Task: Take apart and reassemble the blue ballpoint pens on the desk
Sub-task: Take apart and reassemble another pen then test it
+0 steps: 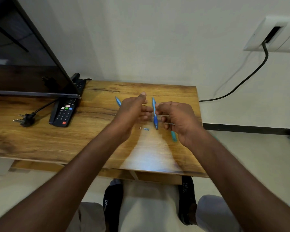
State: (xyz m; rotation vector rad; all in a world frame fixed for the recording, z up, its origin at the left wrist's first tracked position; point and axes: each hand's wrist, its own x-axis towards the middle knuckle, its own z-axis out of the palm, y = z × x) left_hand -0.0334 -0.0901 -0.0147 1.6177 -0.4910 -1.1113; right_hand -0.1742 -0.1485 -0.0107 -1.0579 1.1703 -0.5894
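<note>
A blue ballpoint pen [154, 114] lies lengthwise on the wooden desk [94, 131], between my two hands. My left hand [132, 108] hovers just left of it, thumb raised and fingers apart, holding nothing that I can see. My right hand [176, 118] is just right of the pen with its fingers curled. A thin pale rod [171, 124] shows by its lower fingers; whether it is gripped is unclear. A light-blue pen barrel [174, 136] pokes out below that hand. A second blue pen [118, 101] is half hidden behind my left hand. A small blue part [146, 129] and a tiny white part [140, 127] lie near the pen's tip.
A TV remote [64, 113] and a loose black plug [24, 119] lie on the desk's left half, under the edge of a dark screen [23, 56]. A black cable [241, 82] hangs from a wall socket on the right. The desk's right edge is close to my right hand.
</note>
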